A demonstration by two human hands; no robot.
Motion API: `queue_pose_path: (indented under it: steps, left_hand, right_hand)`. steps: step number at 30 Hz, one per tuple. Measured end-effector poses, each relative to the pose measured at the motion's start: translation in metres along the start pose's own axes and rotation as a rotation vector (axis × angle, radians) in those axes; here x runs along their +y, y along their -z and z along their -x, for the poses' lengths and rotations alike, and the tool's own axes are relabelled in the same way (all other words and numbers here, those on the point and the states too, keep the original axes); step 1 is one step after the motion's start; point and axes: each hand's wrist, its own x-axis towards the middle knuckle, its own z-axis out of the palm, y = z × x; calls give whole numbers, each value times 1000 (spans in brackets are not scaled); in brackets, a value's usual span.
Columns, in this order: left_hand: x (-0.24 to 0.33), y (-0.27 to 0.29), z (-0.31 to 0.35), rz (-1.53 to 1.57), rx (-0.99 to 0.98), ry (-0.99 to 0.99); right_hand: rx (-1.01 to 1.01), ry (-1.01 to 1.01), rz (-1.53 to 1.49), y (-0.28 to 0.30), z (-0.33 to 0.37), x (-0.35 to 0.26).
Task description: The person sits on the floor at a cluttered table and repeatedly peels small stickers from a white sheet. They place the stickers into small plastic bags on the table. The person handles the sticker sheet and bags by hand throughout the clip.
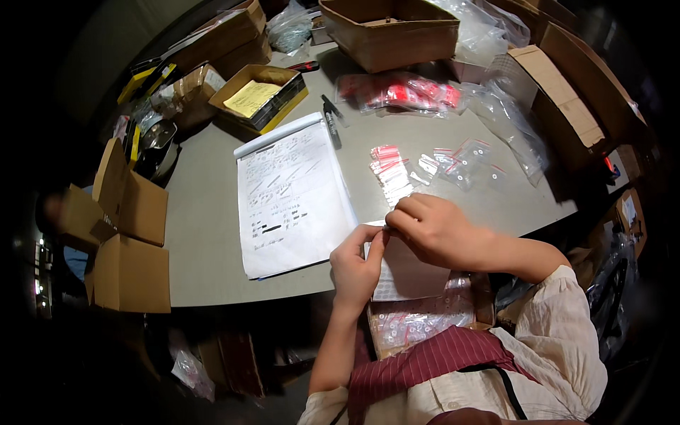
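My left hand (356, 261) and my right hand (438, 231) meet at the near edge of the table. Thumbs and fingertips of both are pinched together, and whatever sits between them is too small or hidden to make out. Just below them lies a white sheet (411, 273) with rows of small round stickers along its left side. Beyond my fingers is a fanned stack of small zip bags (389, 170) with red stripes. To its right, several clear zip bags (464, 161) lie scattered with small white round pieces in them. A box of filled bags (418, 322) stands at my lap, under the sheet.
A notepad (290, 198) with handwriting lies left of my hands, a black marker (331, 126) beside it. Red-and-clear plastic bags (400, 92) lie farther back. Cardboard boxes stand around the edge: an open one (131, 262) at left, a large one (389, 35) behind, another (559, 99) right.
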Motion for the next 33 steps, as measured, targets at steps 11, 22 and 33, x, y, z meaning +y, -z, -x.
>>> queue_pose_path:
  steps: [11, 22, 33]
  left_hand:
    - [-7, -1, 2, 69, -3, 77]
    - [-11, -1, 2, 68, 16, 70]
    - [-6, 0, 2, 33, -10, 73]
  right_hand:
    - [8, -254, -260, 21, -17, 88]
    - [-305, -506, 25, 11, -32, 128]
    - [-407, -300, 179, 15, 16, 68]
